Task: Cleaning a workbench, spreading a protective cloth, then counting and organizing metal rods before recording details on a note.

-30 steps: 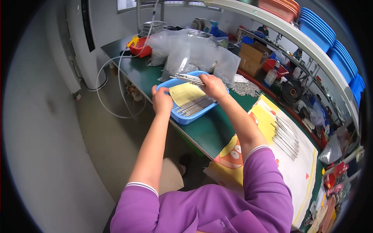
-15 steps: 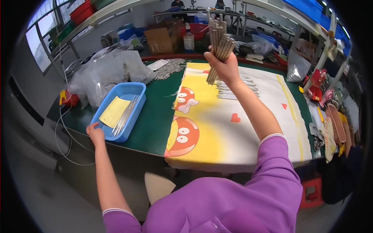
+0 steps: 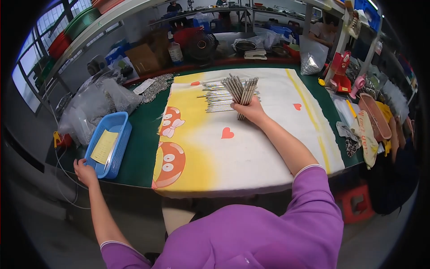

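My right hand (image 3: 252,110) is closed around a bundle of slim metal rods (image 3: 241,89), which fan out upward from my fist above the cloth. Behind and left of it, a row of similar metal rods (image 3: 217,101) lies on the white and yellow printed cloth (image 3: 264,152). At the left, my left hand (image 3: 85,171) grips the near corner of a blue plastic basket (image 3: 117,150). A yellow slip of paper (image 3: 105,147) rests in the basket, with some thin rods along its right side.
Clear plastic bags (image 3: 83,112) stand behind the basket, next to a heap of small metal parts (image 3: 157,88). A spray bottle (image 3: 175,51) and cardboard box (image 3: 142,59) are at the back. Red tools (image 3: 342,74) and a pinkish tray (image 3: 374,117) line the right side.
My right hand has lowered the rod bundle from high up to just over the cloth beside the laid-out rods. My left hand stays at the basket. The whole view has shifted.
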Tool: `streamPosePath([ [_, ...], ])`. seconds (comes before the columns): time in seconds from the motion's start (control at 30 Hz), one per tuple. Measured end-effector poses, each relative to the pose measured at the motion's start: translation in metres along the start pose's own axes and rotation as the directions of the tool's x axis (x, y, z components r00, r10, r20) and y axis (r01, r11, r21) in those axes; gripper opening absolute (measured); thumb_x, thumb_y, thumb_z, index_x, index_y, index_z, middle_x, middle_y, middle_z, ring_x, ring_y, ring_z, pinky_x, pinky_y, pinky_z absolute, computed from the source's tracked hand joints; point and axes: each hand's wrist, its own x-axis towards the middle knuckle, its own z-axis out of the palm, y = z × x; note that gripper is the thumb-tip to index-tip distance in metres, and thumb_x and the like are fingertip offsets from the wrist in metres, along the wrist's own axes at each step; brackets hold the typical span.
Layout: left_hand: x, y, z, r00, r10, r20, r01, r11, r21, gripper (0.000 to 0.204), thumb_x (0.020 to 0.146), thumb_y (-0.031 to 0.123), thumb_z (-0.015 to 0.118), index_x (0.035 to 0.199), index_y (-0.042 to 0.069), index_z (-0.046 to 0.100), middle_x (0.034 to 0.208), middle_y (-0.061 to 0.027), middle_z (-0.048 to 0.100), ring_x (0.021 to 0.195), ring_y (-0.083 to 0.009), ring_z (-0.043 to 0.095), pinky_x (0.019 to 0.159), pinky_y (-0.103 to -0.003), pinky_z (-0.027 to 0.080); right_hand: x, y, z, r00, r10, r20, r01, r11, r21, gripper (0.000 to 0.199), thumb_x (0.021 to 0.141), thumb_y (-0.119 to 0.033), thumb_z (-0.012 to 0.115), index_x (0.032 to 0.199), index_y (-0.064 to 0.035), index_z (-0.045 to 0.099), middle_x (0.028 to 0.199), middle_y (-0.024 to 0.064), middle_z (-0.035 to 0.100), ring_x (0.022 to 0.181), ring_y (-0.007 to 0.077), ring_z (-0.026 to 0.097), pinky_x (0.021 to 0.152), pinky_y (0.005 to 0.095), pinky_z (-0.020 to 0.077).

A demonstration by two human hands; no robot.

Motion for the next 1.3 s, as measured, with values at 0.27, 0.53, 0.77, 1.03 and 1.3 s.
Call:
streamPosePath([
  [0.27, -0.01, 0.065, -0.002, 0.887, 0.348, 0.303, -0.289, 0.931, -0.223, 0.024, 0.079, 0.012, 0.055, 0.101, 0.005, 0.062, 0.112, -0.0191, 0.057, 0.108, -0.0364, 0.053, 0.093, -0.039, 0.042, 0.007, -0.023, 0.006, 0.999, -0.004, 0.044, 0.028, 0.838, -0.544, 0.03, 0.076, -0.024, 0.068, 0.101, -0.0118, 0.055, 0.089, 0.0095, 0.064, 0.085, 0.03, 0.061, 0.073, 0.0396, 0.0467],
  [0.53, 0.021, 0.003, 0.057, 0.71, -0.01, 0.704, -0.22, 0.947, 0.235, 0.072, 0.079, 0.034, 0.059, 0.139, 0.006, 0.031, 0.129, -0.0262, 0.045, 0.117, -0.0405, 0.047, 0.101, -0.044, 0.037, 0.069, -0.03, -0.012, 0.954, 0.05, 0.297, 0.257, 0.377, -0.89, 0.042, 0.067, -0.02, 0.071, 0.107, -0.0167, 0.061, 0.097, 0.0082, 0.066, 0.092, 0.0275, 0.061, 0.077, 0.0383, 0.0495],
  [0.77, 0.008, 0.037, 0.055, 0.624, 0.171, 0.762, -0.357, 0.931, 0.083, 0.037, 0.085, 0.015, 0.043, 0.118, 0.002, 0.053, 0.129, -0.0253, 0.045, 0.117, -0.0418, 0.046, 0.1, -0.046, 0.036, 0.091, 0.011, -0.02, 0.927, 0.109, 0.36, 0.247, 0.547, -0.8, 0.053, 0.065, -0.034, 0.077, 0.113, -0.019, 0.06, 0.105, 0.0101, 0.062, 0.101, 0.0273, 0.057, 0.087, 0.0386, 0.0454],
  [1.03, 0.007, 0.035, 0.046, 0.644, 0.333, 0.689, -0.307, 0.937, -0.166, 0.038, 0.081, 0.013, 0.052, 0.115, -0.001, 0.058, 0.114, -0.0264, 0.056, 0.109, -0.0381, 0.053, 0.095, -0.04, 0.04, 0.077, 0.016, -0.016, 0.91, -0.037, 0.413, 0.332, 0.66, -0.674, 0.056, 0.069, -0.036, 0.075, 0.118, -0.0174, 0.058, 0.115, 0.0099, 0.054, 0.112, 0.0283, 0.048, 0.096, 0.0374, 0.0405],
  [1.3, 0.007, 0.056, 0.031, 0.636, 0.242, 0.733, -0.275, 0.958, -0.078, 0.041, 0.081, 0.029, 0.058, 0.105, -0.003, 0.062, 0.11, -0.0249, 0.059, 0.103, -0.0375, 0.057, 0.091, -0.04, 0.044, 0.059, -0.031, 0.023, 0.907, -0.282, 0.312, 0.419, 0.559, -0.715, 0.038, 0.079, -0.016, 0.065, 0.117, -0.011, 0.057, 0.121, 0.011, 0.052, 0.116, 0.0284, 0.046, 0.098, 0.0386, 0.0366],
])
